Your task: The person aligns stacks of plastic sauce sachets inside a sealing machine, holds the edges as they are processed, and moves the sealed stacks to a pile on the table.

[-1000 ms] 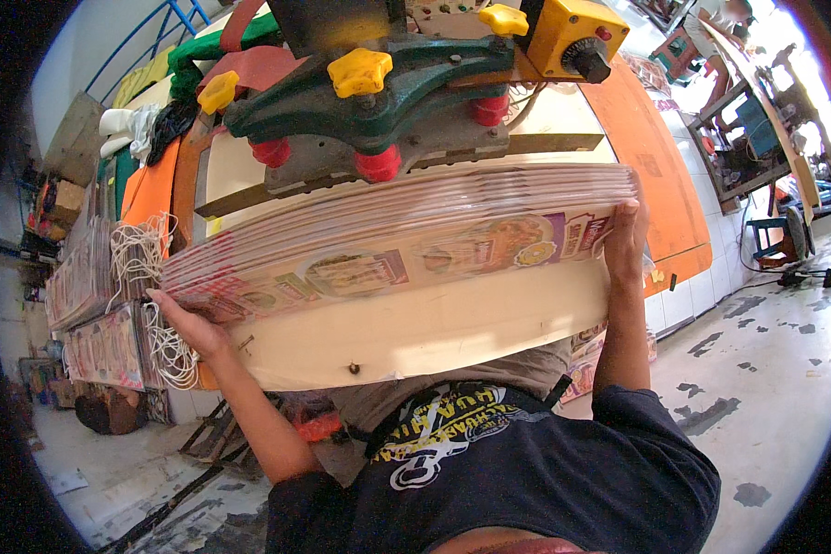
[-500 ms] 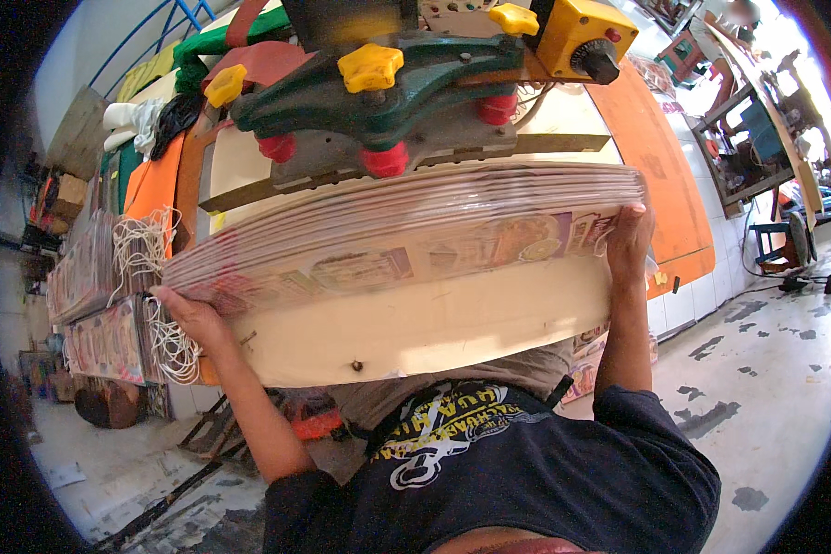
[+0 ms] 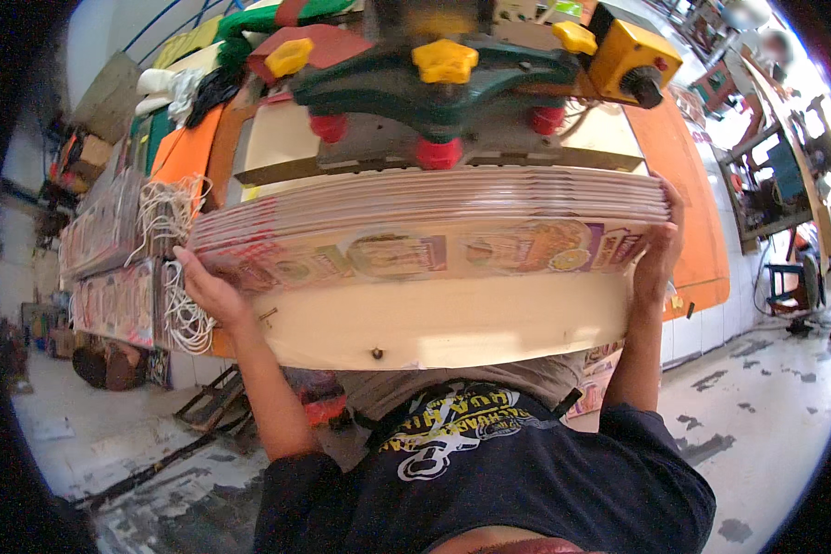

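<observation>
1 stack of printed glossy sheets (image 3: 434, 245) is held at its 2 ends by the left hand (image 3: 214, 290) and right hand (image 3: 656, 254), over the cream table (image 3: 452, 319); contact beneath cannot be told. Beyond, a green machine frame (image 3: 379, 92) is fitted with 3 yellow knobs (image 3: 445, 62).

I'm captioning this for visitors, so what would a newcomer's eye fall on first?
Probably the broad stack of glossy printed plastic across the middle, with the left hand and right hand at its ends. Just beyond it, a dark green machine part carries bright yellow star-shaped knobs and red feet. To its upper right is a yellow box with a black dial.
</observation>
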### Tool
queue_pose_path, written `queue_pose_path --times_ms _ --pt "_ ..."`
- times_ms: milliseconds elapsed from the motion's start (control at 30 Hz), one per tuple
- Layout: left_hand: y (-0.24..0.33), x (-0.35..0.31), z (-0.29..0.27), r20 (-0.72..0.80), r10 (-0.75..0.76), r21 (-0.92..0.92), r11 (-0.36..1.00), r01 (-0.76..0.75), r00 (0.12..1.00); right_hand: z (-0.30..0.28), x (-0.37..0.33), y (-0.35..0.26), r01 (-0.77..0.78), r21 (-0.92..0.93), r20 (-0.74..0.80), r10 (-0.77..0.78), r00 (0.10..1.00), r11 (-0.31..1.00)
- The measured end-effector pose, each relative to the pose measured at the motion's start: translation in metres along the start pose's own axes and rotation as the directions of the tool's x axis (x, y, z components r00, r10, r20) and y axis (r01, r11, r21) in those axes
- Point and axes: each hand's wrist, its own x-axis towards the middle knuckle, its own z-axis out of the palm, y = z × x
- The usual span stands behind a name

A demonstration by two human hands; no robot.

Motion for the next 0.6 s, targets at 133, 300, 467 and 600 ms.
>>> queue_pose_path --times_ms 133,300,467,600 --pt "0.002 -0.006 0.001 0.002 0.106 0.111 0.988 -0.106 0.994 -0.003 0.0 0.007 0.001 0.069 0.016 -0.002 1.0 0.998" --pt "-0.008 -0.008 -0.012 0.131 0.134 0.233 0.959 -0.162 0.982 -0.008 -0.003 0.014 -0.116 0.21 0.062 0.105 0.993 0.971" --pt "0.029 -0.021 0.01 0.304 0.232 -0.004 0.97 -0.242 0.924 -0.01 -0.005 0.028 -0.149 0.29 0.046 0.141 0.989 0.945" --pt "0.026 -0.02 0.006 0.296 0.19 0.034 0.977 -0.209 0.936 -0.012 -0.004 0.028 -0.053 0.214 0.015 0.051 0.999 0.975"
